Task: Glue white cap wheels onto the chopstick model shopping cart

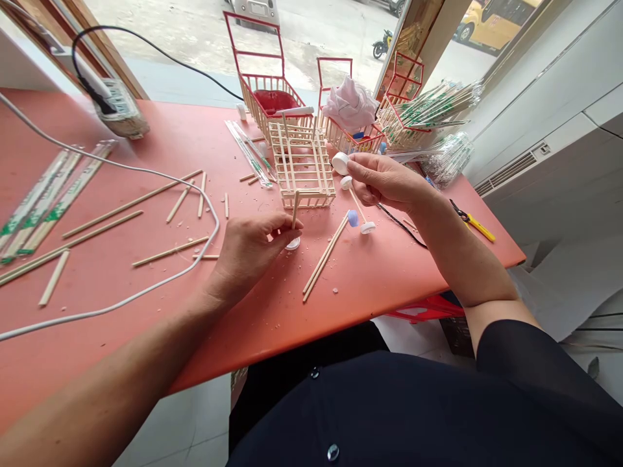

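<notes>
My left hand (pixel 250 250) pinches a short wooden stick (pixel 295 211), which stands upright over a white bottle cap (pixel 293 244) on the table. Between the thumb and fingers of my right hand (pixel 382 178) is another white bottle cap (pixel 340 163), raised above the tabletop. Below that hand lies a stick with a white cap at each end (pixel 358 206). A blue cap (pixel 353 218) sits beside it, at the tips of two long chopsticks (pixel 325 258). Just beyond my left hand rests a basket-like frame of bare wooden sticks (pixel 304 165).
Red-trimmed stick carts (pixel 265 97) stand by the window, one holding pink cloth (pixel 351 104). Wrapped chopsticks (pixel 53 201) and cut sticks lie on the left. A white cable (pixel 185 279) crosses there, near a power strip (pixel 119 110). Yellow-handled pliers (pixel 479 227) lie at right.
</notes>
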Demonstrator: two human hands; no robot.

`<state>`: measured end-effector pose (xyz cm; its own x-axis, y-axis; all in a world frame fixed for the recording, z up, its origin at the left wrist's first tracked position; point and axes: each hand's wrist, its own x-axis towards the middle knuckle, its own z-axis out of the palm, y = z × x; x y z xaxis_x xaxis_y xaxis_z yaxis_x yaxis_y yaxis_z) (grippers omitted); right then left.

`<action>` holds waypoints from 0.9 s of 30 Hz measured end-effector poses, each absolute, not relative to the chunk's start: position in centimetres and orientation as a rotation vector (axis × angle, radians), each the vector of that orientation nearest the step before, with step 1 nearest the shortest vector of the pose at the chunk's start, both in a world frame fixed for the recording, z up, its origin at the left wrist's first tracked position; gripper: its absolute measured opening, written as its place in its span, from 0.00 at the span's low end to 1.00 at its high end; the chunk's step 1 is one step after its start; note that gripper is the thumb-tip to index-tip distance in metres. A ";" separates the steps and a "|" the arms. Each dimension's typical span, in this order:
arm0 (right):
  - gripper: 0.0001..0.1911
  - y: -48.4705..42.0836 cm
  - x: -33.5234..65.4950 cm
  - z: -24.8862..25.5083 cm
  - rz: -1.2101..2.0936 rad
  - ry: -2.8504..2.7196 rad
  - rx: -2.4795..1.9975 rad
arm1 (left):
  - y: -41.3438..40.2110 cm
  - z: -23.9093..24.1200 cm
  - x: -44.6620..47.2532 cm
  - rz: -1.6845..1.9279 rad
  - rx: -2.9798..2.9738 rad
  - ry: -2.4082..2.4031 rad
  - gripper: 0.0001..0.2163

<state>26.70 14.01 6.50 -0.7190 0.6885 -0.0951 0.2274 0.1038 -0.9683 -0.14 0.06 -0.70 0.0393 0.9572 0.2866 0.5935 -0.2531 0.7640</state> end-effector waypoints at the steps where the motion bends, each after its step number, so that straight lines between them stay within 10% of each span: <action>1: 0.33 14.0 26.5 6.6 1.624 -2.014 -0.883 | 0.1 -0.7 -0.1 1.099 1.885 1.560 0.08; 16: 0.37 20.9 25.6 15.1 0.906 -1.909 -0.853 | 0.2 -1.1 -0.3 1.119 1.914 1.541 0.07; 27: 0.35 27.7 27.1 9.8 0.712 -1.975 -1.225 | 0.1 -0.7 -0.2 1.154 1.902 1.494 0.07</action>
